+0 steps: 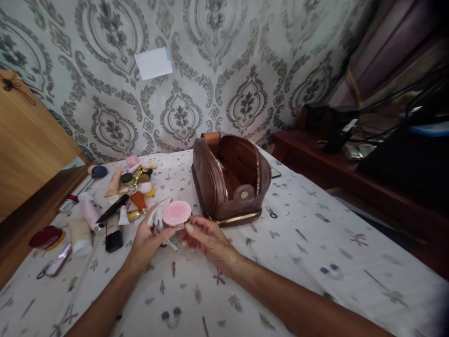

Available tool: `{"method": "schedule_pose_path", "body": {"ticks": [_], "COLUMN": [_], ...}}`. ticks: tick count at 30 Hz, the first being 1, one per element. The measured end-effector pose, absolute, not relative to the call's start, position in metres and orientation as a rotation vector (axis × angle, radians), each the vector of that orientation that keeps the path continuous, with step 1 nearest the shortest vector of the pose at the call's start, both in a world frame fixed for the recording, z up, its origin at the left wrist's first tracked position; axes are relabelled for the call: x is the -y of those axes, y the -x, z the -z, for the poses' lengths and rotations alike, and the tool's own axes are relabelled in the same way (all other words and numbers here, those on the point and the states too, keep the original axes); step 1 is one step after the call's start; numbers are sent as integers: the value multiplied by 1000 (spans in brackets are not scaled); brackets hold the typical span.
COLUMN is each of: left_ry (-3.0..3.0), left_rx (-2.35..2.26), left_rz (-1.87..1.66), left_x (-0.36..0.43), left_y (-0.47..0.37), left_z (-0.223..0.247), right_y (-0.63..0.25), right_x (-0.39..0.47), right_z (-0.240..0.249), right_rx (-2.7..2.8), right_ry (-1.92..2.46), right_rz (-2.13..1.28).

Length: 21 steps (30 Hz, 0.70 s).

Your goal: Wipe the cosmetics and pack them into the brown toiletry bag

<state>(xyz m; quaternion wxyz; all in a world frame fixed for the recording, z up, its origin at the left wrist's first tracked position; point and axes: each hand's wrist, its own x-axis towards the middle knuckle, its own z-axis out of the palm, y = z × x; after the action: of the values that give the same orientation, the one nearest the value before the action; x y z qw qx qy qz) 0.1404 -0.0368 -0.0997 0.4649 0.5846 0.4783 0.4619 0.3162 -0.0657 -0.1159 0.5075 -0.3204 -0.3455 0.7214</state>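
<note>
A round pink compact (177, 213) with a shiny gold-toned rim is held up over the patterned cloth. My left hand (151, 238) grips it from the left, together with a white tissue or wipe (156, 218) bunched behind its edge. On the other side, my right hand (209, 241) pinches the compact's lower right rim between thumb and fingers. Just behind my right hand stands a brown leather toiletry bag (206, 187), its gold zip undone and its top gaping. The inside looks brown; its bottom is hidden.
Several cosmetics lie to the left, among them a beige tube (80, 236), a foundation bottle (114, 231), a black pen-like item (114, 207) and a dark red round container (47, 237). A wooden board (31, 140) borders the left; a dark red shelf (298, 157) with cables borders the right.
</note>
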Motion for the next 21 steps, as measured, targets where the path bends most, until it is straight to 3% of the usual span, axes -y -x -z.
{"method": "schedule_pose_path", "body": {"ticks": [12, 21], "left_ry": [-1508, -1608], "left_rx": [-1141, -1302], "left_rz": [-1085, -1034], "left_x": [33, 35], "left_y": [-125, -125], "left_z": [112, 115], "right_y": [-317, -322], "right_x": [71, 66], "right_z": [119, 131], "right_rx": [1095, 1085], "right_ry": [892, 1064], "right_rz": [-1373, -1387]}}
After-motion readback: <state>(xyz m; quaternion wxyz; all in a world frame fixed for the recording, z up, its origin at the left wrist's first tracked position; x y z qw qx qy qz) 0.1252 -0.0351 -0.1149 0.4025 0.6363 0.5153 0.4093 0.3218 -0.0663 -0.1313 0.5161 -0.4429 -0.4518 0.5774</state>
